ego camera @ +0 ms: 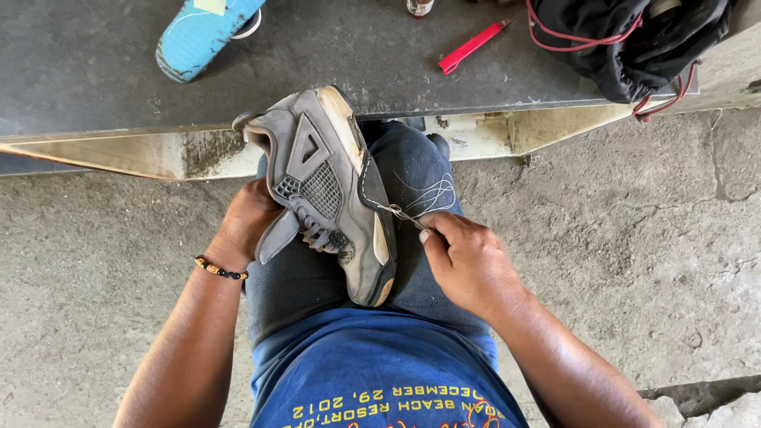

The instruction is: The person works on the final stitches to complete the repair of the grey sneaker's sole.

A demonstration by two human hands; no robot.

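Observation:
A worn grey sneaker [329, 178] lies on its side on my lap, sole edge to the right, heel toward the bench. My left hand [246, 222] grips it from the left, behind the tongue and laces. My right hand [468, 257] pinches a thin needle or awl tip [404, 214] at the sole's edge, with loops of pale thread [432, 194] running from the stitch over my knee.
A dark grey bench top [95, 71] stands in front of my knees. On it are a blue shoe [202, 32], a red flat tool [473, 46] and a black bag with a red cord [634, 40]. Rough concrete floor [634, 238] lies on both sides.

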